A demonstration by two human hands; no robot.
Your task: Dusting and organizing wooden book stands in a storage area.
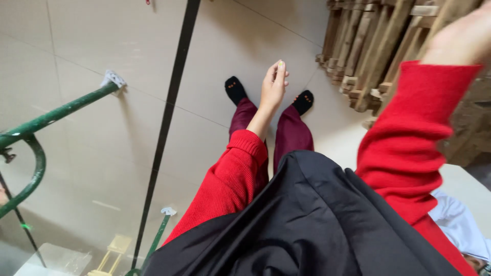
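I look straight down at my own body. My left hand (273, 84) hangs in front of my legs in a red sleeve, fingers loosely extended and holding nothing. My right hand (460, 36) is raised at the top right edge, blurred, near a stack of wooden slats (368, 46); whether it touches or holds anything cannot be made out. Below are my dark red trousers (291, 133) and black socks (235, 89) on a beige tiled floor (102, 46). A black garment (307, 220) covers my front.
A green metal frame (56, 115) with a curved bar stands at the left. A black strip (171, 97) runs diagonally over the tiles. A small pale wooden piece (115, 248) lies at the bottom left. White fabric (458, 220) shows at the right.
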